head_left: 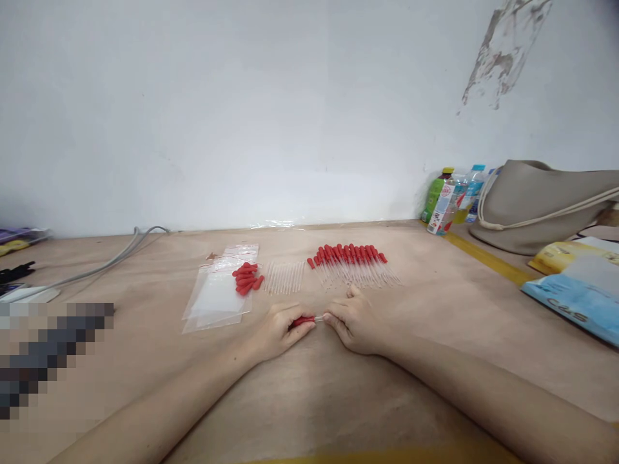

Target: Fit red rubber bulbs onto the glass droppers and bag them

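My left hand (284, 328) is closed around a red rubber bulb (304, 320). Pinched in my right hand (355, 322) is a clear glass dropper tube (318, 318), whose end meets the bulb's mouth; how deep it sits inside I cannot tell. Beyond my hands lies a row of bare dropper tubes (284, 278). To their left, a heap of loose red bulbs (245, 280) rests on clear zip bags (213, 298). Behind my right hand, several droppers with red bulbs fitted (352, 256) lie side by side, bulbs toward the wall.
Bottles (442, 201) and a grey bag (541, 206) stand against the wall at the right. Nearer are blue and yellow packages (575, 303). A grey cable (116, 259) crosses the table's left side, with a blurred-out patch (48, 354) in front.
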`<state>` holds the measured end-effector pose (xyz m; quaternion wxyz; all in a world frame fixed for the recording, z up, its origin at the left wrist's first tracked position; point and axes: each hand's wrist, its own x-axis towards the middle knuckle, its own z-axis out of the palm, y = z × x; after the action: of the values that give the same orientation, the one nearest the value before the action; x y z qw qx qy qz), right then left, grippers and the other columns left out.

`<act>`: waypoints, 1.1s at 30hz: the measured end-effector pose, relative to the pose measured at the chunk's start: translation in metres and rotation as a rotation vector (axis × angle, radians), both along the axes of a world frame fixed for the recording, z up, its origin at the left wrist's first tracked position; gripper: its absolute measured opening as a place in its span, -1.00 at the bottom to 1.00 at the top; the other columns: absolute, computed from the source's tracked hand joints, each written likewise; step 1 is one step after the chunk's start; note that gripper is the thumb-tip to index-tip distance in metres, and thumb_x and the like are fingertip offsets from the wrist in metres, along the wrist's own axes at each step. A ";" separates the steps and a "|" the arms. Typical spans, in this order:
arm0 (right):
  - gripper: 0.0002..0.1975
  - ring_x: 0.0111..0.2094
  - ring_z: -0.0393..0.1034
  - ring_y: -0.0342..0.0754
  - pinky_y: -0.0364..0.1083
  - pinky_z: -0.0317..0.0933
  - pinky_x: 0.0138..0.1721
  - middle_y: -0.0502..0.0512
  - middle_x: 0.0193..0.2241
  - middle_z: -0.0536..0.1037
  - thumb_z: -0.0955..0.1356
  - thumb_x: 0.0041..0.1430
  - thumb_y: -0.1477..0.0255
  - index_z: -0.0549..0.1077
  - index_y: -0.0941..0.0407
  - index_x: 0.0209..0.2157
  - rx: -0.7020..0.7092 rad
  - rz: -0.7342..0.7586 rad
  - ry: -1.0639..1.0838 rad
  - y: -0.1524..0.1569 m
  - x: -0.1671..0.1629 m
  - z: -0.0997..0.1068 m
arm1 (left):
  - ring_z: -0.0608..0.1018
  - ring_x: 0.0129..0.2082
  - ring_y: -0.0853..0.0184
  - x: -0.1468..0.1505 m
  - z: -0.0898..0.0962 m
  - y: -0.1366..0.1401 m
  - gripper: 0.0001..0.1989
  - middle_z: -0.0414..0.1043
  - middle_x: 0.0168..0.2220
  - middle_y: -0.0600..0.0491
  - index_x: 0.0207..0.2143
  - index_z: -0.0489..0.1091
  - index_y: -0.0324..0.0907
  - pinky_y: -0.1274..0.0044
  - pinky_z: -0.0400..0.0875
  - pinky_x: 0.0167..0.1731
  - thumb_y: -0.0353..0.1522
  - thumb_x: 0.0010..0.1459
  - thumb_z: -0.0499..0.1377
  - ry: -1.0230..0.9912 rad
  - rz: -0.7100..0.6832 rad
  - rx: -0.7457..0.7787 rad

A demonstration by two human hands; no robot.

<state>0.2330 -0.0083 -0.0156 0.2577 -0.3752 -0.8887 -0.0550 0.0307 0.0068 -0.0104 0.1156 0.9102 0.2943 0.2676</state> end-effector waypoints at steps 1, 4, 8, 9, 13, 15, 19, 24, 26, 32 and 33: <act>-0.71 -0.60 0.09 -0.22 -0.10 -0.16 -0.37 0.02 -0.59 0.43 0.13 0.16 0.47 0.33 0.19 -0.56 -0.023 -0.007 -0.013 -0.001 -0.001 0.001 | 0.42 -0.44 0.42 0.000 0.000 0.000 -0.82 0.40 -0.44 0.08 -0.31 0.36 -0.19 0.60 0.28 -0.41 -0.32 0.16 0.01 0.007 -0.006 0.004; -0.72 -0.58 0.13 -0.22 -0.10 -0.14 -0.35 0.01 -0.55 0.46 0.13 0.17 0.47 0.34 0.18 -0.54 -0.115 -0.013 -0.025 -0.004 -0.002 0.006 | 0.42 -0.43 0.41 -0.001 0.000 0.001 -0.82 0.39 -0.43 0.07 -0.29 0.35 -0.19 0.60 0.28 -0.41 -0.33 0.17 0.00 0.032 -0.029 0.021; -0.69 -0.53 0.21 -0.20 -0.10 -0.11 -0.31 -0.03 -0.55 0.48 0.11 0.20 0.43 0.39 0.13 -0.50 -0.261 -0.037 0.016 -0.007 -0.002 0.012 | 0.43 -0.40 0.40 -0.003 0.000 0.003 -0.81 0.40 -0.40 0.04 -0.26 0.34 -0.20 0.59 0.30 -0.40 -0.35 0.19 -0.02 0.068 -0.076 0.083; -0.68 -0.51 0.22 -0.19 -0.10 -0.10 -0.30 -0.03 -0.55 0.48 0.11 0.21 0.42 0.39 0.12 -0.49 -0.289 -0.052 0.023 -0.007 -0.003 0.013 | 0.43 -0.39 0.40 -0.003 0.000 0.004 -0.81 0.40 -0.38 0.03 -0.25 0.35 -0.20 0.58 0.31 -0.39 -0.36 0.19 -0.03 0.079 -0.090 0.102; -0.68 -0.48 0.24 -0.18 -0.11 -0.06 -0.30 -0.02 -0.52 0.48 0.11 0.20 0.42 0.39 0.13 -0.49 -0.303 -0.067 0.031 -0.010 -0.007 0.019 | 0.44 -0.36 0.37 -0.004 0.001 0.006 -0.80 0.41 -0.36 0.01 -0.25 0.35 -0.21 0.56 0.32 -0.35 -0.36 0.18 -0.02 0.061 -0.095 0.121; -0.71 -0.48 0.24 -0.17 -0.13 -0.03 -0.33 0.01 -0.52 0.48 0.13 0.18 0.43 0.39 0.14 -0.51 -0.271 -0.083 0.015 -0.013 -0.008 0.023 | 0.44 -0.36 0.38 -0.004 0.001 0.007 -0.82 0.41 -0.36 0.02 -0.27 0.36 -0.20 0.56 0.32 -0.35 -0.35 0.17 0.00 0.011 -0.059 0.072; -0.77 -0.57 0.20 -0.20 -0.17 -0.04 -0.49 0.01 -0.58 0.47 0.20 0.09 0.45 0.42 0.15 -0.54 -0.319 -0.098 0.016 -0.016 -0.003 0.028 | 0.41 -0.43 0.41 -0.003 0.001 0.010 -0.79 0.37 -0.39 0.07 -0.21 0.34 -0.19 0.58 0.32 -0.43 -0.32 0.08 0.10 -0.079 0.046 -0.043; -0.80 -0.56 0.31 -0.18 -0.21 0.04 -0.55 0.01 -0.55 0.51 0.24 0.02 0.41 0.48 0.15 -0.47 -0.617 -0.109 0.255 0.012 0.018 0.030 | 0.34 -0.55 0.47 -0.002 0.001 0.013 -0.76 0.30 -0.47 0.12 -0.18 0.31 -0.19 0.61 0.27 -0.52 -0.34 0.06 0.11 -0.078 0.144 -0.103; -0.77 -0.58 0.31 -0.17 -0.21 0.08 -0.54 0.01 -0.61 0.49 0.25 0.01 0.36 0.47 0.16 -0.52 -0.648 -0.217 0.346 0.029 0.022 0.033 | 0.35 -0.53 0.46 -0.002 0.002 0.013 -0.84 0.30 -0.48 0.11 -0.29 0.36 -0.19 0.62 0.26 -0.51 -0.34 0.07 0.09 -0.048 0.136 -0.104; -0.67 -0.52 0.34 -0.11 -0.19 0.10 -0.51 0.05 -0.63 0.46 0.25 -0.01 0.24 0.41 0.15 -0.67 -0.410 -0.551 0.305 0.068 -0.002 0.037 | 0.37 -0.50 0.46 -0.001 0.007 0.009 -0.87 0.32 -0.48 0.10 -0.37 0.39 -0.21 0.62 0.25 -0.50 -0.35 0.08 0.08 -0.027 0.122 -0.090; -0.68 -0.49 0.36 -0.09 -0.18 0.10 -0.51 0.07 -0.60 0.47 0.25 -0.02 0.24 0.42 0.14 -0.65 -0.389 -0.593 0.275 0.072 -0.009 0.036 | 0.37 -0.50 0.46 -0.001 0.007 0.009 -0.87 0.32 -0.48 0.10 -0.37 0.39 -0.21 0.63 0.25 -0.50 -0.36 0.08 0.09 -0.029 0.119 -0.090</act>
<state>0.2244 0.0640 0.0199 0.2713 -0.6618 -0.6926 0.0936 0.0296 0.0158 -0.0034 0.1444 0.8809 0.3579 0.2739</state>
